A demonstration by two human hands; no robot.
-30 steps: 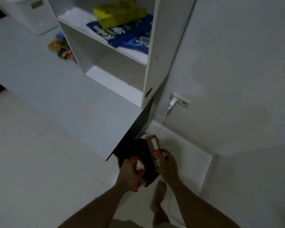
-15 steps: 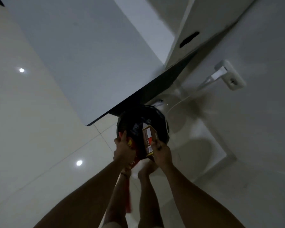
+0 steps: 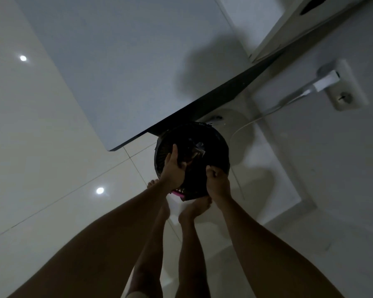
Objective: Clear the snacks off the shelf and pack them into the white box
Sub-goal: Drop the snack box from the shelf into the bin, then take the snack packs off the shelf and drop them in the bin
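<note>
Packets (image 3: 195,154) inside round black bin (image 3: 221,150)

The bin (image 3: 215,147) is so dark inside that only a crinkled wrapper (image 3: 197,150) shows, too dim to identify. The desk (image 3: 138,61) corner hides the bin's far rim. The left hand (image 3: 173,168) dips in, its fingertips lost in the dark. The right hand (image 3: 216,179) has curled fingers, but whether they hold anything cannot be told. A pink thing (image 3: 178,192) peeks from under the left wrist, mostly hidden. The shelf (image 3: 293,33) is cut off by the top edge.
</note>
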